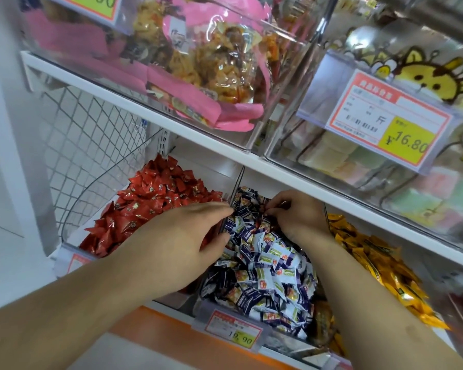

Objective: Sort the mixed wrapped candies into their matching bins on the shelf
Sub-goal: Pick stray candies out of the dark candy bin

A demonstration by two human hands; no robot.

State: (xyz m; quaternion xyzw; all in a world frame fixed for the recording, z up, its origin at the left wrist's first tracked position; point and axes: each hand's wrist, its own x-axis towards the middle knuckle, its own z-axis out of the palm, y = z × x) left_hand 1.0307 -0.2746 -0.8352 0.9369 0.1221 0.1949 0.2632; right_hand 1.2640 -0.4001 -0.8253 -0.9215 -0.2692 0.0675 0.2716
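I reach both hands into the middle bin (254,313), the one full of blue and white candies (267,276). My left hand (179,241) lies over the wall between the red bin (72,209) and the middle bin. Its fingers are bent down into the pile. I cannot tell if they hold a candy, because the hand hides the tips. My right hand (297,214) is at the back of the middle bin. Its fingers are curled and seem to pinch a small red candy (265,213) that sits among the blue and white ones.

That red one belongs with the red candies (155,204) on the left, I think. The yellow candies (380,265) on the right look all one kind from here. The red pile looks all one kind too.

So most of the sorting looks done. I still see bits of red deep in the middle pile near my right hand, so I think there is more to pick out. I cannot see under the top layer.
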